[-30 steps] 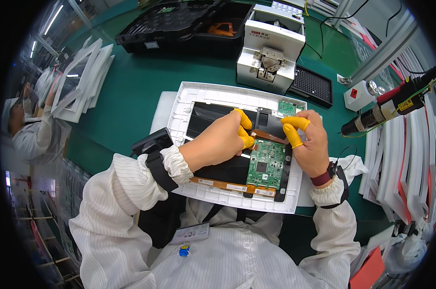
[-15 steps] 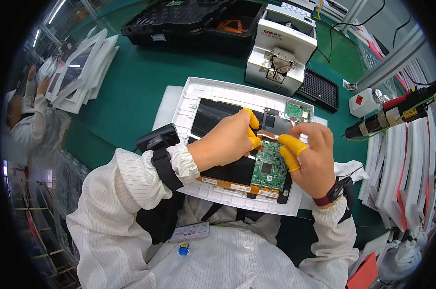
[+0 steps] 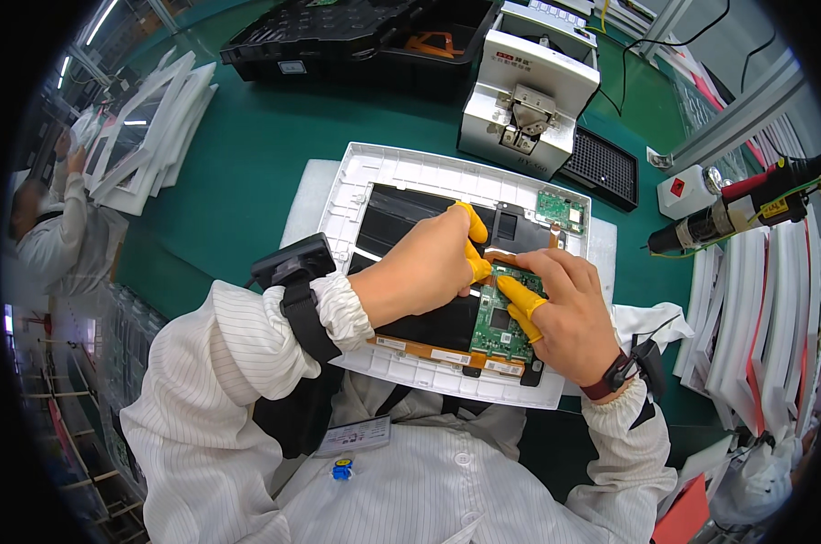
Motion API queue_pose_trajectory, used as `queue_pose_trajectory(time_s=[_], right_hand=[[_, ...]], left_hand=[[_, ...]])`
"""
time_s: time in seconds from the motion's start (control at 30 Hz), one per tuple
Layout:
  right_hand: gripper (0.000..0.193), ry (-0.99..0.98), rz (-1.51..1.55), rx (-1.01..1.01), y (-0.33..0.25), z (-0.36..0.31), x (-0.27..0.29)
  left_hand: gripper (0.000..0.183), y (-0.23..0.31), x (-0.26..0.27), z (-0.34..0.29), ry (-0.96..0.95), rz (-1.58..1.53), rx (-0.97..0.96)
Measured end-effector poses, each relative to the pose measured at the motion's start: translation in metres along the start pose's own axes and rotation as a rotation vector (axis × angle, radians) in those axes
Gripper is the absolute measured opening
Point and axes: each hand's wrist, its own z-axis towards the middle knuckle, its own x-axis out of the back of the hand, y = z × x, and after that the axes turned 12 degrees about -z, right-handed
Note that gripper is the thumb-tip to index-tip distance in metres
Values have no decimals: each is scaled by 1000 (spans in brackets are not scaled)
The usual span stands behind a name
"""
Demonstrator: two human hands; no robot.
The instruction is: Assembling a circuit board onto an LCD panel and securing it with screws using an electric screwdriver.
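A white plastic frame (image 3: pixel 410 165) lies in front of me, holding a black panel (image 3: pixel 397 213) and a green circuit board (image 3: pixel 501 341). Bent over the panel, my left hand (image 3: pixel 420 267) has its yellow-capped fingers pinched at an orange ribbon cable (image 3: pixel 494 257) by the board's upper left corner. My right hand (image 3: pixel 569 313) rests over the upper part of the board. Its yellow-capped fingertips come down beside the left fingertips, closed together; what lies under them is hidden. A smaller green board (image 3: pixel 561 211) sits in the frame's far right corner.
Beyond the frame stands a white and black benchtop machine (image 3: pixel 528 91) beside a black grid tray (image 3: pixel 601 170). A black case (image 3: pixel 329 50) is at the far left. Foam-framed panels (image 3: pixel 170 136) lean left; a dark cylindrical tool (image 3: pixel 728 218) juts in from the right. Another person (image 3: pixel 61 222) works at left.
My right hand has moved left and down from above the ribbon cable onto the circuit board, next to the left fingertips. The left hand keeps nearly the same place and pinch.
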Motion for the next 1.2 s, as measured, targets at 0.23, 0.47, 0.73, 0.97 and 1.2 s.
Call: queue_pose_trajectory(time_s=[0.23,0.47,0.73,0.97,1.2], right_hand=[[24,-37,-33,18,-1,1,1],[14,-43,-236,72,-24,3,1],[28,152,-28,-165,11,-9,12],[27,221,78,-351,53,-18,-4],[26,98,82,-278,53,-23,-16]], left_hand=[[37,-3,0,3,1,41,-25],[37,0,0,2,-10,-17,2],[32,6,1,-2,1,-65,56],[29,23,11,-3,123,243,-86],[17,35,-5,36,80,413,-393]])
